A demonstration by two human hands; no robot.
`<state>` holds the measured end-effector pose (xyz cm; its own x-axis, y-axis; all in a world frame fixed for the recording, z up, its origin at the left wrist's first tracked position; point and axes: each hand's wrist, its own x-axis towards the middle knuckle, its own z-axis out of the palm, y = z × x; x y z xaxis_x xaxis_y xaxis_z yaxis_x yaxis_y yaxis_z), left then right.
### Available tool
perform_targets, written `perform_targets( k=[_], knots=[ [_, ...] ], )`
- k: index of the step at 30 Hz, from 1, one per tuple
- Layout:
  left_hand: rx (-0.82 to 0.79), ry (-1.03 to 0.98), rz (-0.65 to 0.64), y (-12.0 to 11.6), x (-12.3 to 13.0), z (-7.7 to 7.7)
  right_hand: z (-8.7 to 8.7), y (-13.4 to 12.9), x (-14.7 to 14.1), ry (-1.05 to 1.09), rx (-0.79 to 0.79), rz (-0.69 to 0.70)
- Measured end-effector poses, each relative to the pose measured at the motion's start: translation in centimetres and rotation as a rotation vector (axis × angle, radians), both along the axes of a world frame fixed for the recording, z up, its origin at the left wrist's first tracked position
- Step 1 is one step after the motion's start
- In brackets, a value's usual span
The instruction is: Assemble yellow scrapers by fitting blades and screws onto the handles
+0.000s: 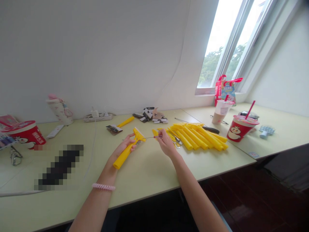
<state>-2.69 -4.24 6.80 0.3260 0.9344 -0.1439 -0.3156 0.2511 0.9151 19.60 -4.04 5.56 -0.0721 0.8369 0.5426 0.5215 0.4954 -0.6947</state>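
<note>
My left hand [127, 145] is wrapped round a yellow plastic scraper [122, 157], its wide head tilted up and to the right. In my right hand [165, 141] the fingers are pinched on a small screwdriver [150, 137]. Its thin shaft reaches left to the scraper's head, and my fingers hide most of its handle. Just right of this hand lies a pile of yellow scraper handles [193, 138], with small metal and yellow pieces [178, 141] at its near left side. Another yellow scraper [126, 121] lies behind my left hand, beside black packaging [114, 129].
Opened blade boxes [152, 115] and a power strip [98, 117] lie along the wall. A black handle [210, 129] pokes out behind the pile. Red drink cups [241, 130] stand at both sides, with a milky drink [219, 112] and a tilted bottle [60, 111]. The table's front edge runs beneath my forearms.
</note>
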Motion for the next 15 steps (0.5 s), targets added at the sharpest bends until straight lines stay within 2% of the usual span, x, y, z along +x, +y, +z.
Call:
perform_targets(
  k=[4,7,12,15],
  knots=[
    [0.001,-0.018,-0.032,0.18,-0.10,-0.22,0.24,0.04,0.02,-0.007,0.054,-0.042],
    [0.010,0.006,-0.045,0.25,-0.10,-0.31,0.26,-0.03,0.08,-0.032,0.013,-0.080],
    [0.021,0.029,0.000,0.07,-0.01,-0.01,0.10,-0.10,-0.05,0.019,0.011,0.020],
    [0.021,0.017,-0.013,-0.04,0.01,0.11,0.20,-0.10,-0.10,0.023,0.054,0.005]
  ],
)
